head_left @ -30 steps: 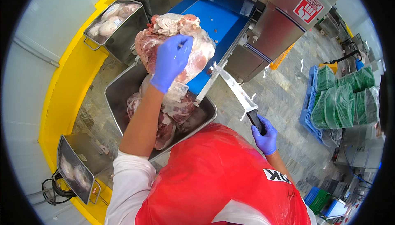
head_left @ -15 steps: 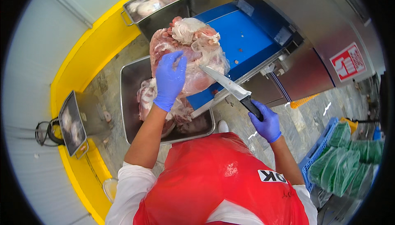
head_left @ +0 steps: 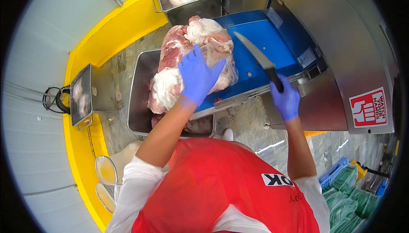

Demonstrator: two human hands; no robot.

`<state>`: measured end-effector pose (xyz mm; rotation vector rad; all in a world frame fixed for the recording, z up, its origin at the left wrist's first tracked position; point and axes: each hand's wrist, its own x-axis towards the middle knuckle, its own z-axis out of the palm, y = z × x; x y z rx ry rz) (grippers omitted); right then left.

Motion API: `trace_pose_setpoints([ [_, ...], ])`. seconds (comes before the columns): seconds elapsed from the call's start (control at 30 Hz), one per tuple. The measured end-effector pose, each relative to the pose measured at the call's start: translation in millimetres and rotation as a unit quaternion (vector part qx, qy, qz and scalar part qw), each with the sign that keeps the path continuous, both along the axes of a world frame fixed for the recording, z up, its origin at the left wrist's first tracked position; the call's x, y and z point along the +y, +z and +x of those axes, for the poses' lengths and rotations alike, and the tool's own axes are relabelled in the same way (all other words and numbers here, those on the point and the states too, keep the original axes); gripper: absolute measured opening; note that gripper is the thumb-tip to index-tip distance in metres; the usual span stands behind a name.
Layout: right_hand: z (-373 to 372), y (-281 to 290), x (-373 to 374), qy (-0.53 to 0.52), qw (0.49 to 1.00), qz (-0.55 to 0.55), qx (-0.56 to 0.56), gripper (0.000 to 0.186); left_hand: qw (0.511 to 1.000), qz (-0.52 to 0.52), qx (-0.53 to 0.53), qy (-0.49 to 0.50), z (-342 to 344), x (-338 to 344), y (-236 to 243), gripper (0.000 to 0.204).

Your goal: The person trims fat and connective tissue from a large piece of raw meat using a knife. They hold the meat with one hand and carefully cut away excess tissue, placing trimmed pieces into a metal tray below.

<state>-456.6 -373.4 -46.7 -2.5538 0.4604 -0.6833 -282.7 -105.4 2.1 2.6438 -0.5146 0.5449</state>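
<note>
The left hand (head_left: 200,75) is positioned over the meat (head_left: 177,47), fingers spread wide and gripping nothing; pad contact cannot be confirmed. The meat occupies the left end of the blue belt (head_left: 270,41), overhanging the steel bin (head_left: 142,69). The right hand (head_left: 285,100) grips the knife (head_left: 260,57), fingers closed around its handle, blade extending over the belt's near edge.

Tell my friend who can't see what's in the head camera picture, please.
A person's blue-gloved right hand holds a black-handled steel knife, blade pointing away over a flat blue belt. The blue-gloved left hand is spread on or just above a big heap of pink-and-white raw meat, partly over a deep grey metal bin.
</note>
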Motion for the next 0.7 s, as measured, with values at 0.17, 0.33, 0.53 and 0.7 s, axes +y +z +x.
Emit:
trace_pose_setpoints([
  [0.17, 111, -14, -45, 0.006, 0.986, -0.041, 0.163, 0.045, 0.998, 0.025, 0.055, 0.029, 31, -38, 6, 0.051],
  [0.33, 149, -31, -60, 0.02, 0.946, -0.002, 0.323, 0.062, 0.998, -0.033, -0.028, -0.046, 33, -24, -20, 0.027],
  [0.53, 187, 35, 38, 0.328, 0.944, -0.005, -0.016, 0.074, 0.999, 0.006, 0.0, -0.051, 20, -5, -20, 0.022],
  [0.7, 232, 45, 58, 0.42, 0.904, -0.084, 0.002, 0.051, 0.99, 0.002, -0.011, -0.144, 16, 21, -17, 0.017],
])
